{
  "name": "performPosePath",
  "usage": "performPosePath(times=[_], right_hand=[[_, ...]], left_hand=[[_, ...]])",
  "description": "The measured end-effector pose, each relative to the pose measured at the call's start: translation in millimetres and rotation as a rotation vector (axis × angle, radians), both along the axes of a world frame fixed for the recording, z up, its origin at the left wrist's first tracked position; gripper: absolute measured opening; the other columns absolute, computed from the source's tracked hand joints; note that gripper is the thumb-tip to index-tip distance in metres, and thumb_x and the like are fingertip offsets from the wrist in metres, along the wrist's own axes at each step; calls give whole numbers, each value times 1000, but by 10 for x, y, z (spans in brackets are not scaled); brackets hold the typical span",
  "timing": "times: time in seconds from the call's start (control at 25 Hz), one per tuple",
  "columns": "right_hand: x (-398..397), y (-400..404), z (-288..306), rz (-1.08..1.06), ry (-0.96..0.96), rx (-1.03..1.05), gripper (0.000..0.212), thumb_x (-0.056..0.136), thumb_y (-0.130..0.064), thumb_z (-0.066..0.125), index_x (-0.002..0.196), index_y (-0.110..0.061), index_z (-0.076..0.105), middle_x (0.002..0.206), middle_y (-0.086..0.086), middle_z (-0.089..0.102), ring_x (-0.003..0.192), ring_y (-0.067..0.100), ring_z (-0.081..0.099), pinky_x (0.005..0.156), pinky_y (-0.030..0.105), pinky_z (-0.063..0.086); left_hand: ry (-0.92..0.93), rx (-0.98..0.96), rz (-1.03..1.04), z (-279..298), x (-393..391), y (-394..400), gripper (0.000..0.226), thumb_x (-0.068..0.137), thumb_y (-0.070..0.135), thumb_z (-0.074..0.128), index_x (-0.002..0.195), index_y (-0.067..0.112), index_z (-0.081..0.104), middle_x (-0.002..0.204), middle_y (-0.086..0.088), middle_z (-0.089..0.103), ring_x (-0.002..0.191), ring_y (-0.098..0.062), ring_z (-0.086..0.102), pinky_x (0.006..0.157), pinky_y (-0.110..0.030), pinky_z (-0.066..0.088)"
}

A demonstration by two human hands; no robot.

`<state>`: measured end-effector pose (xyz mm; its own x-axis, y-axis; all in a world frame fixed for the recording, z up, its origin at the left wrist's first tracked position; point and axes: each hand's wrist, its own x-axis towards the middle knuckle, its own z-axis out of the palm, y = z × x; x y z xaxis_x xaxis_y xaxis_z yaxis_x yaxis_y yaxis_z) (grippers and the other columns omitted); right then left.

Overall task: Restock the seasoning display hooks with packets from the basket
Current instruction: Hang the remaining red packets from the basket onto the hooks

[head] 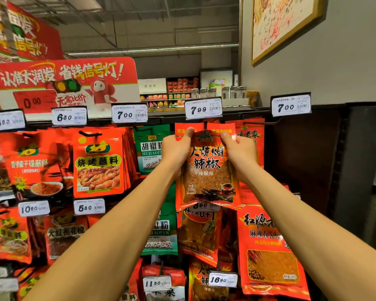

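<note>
A red chili-powder packet (206, 170) with black lettering hangs at the top row, its punched hole at the black display hook (205, 123) under the 7.99 price tag (203, 108). My left hand (176, 149) pinches the packet's upper left edge, thumb on its front. My right hand (240, 152) pinches the upper right edge the same way. More red packets sit behind it on that hook. The basket is out of view.
Hooks to the left carry red barbecue-seasoning packets (98, 164) and green pepper packets (150, 148). A bare hook (261, 122) sticks out under the 7.00 tag at the right. Lower rows hold more red packets (269, 253). A dark panel bounds the display's right side.
</note>
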<state>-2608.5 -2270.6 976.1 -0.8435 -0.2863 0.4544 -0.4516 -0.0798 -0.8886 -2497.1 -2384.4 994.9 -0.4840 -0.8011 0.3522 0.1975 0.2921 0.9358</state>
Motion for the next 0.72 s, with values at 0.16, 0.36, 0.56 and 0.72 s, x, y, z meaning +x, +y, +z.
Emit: performPosePath(times=[0.16, 0.36, 0.56, 0.72], right_hand=[[-49, 156, -256, 186, 21, 57, 29, 80, -48, 66, 69, -21, 65, 62, -5, 64, 61, 17, 58, 64, 36, 45], [-322, -142, -110, 47, 50, 163, 38, 88, -36, 69, 57, -17, 58, 55, -7, 60, 60, 20, 56, 58, 31, 38], [-779, -556, -51, -106, 121, 336, 33, 91, -45, 66, 89, -13, 72, 94, 4, 73, 97, 32, 64, 70, 28, 42], [-992, -786, -97, -132, 12, 517, 63, 96, -53, 56, 139, -7, 54, 142, 15, 57, 131, 36, 52, 104, 39, 43]], left_hand=[[-45, -163, -80, -418, 244, -142, 35, 93, 42, 65, 74, 13, 67, 65, -5, 66, 70, -25, 67, 65, -34, 48], [-65, -120, 16, -459, -105, -361, 46, 92, 41, 65, 83, -4, 69, 71, -11, 68, 65, -20, 55, 63, -33, 40], [-217, -148, 170, -394, -665, -782, 43, 92, 45, 64, 75, 5, 71, 72, -8, 67, 75, -26, 59, 67, -33, 42], [-360, -102, 262, -442, -971, -917, 41, 91, 52, 61, 96, 14, 75, 102, -10, 74, 101, -32, 67, 90, -40, 55]])
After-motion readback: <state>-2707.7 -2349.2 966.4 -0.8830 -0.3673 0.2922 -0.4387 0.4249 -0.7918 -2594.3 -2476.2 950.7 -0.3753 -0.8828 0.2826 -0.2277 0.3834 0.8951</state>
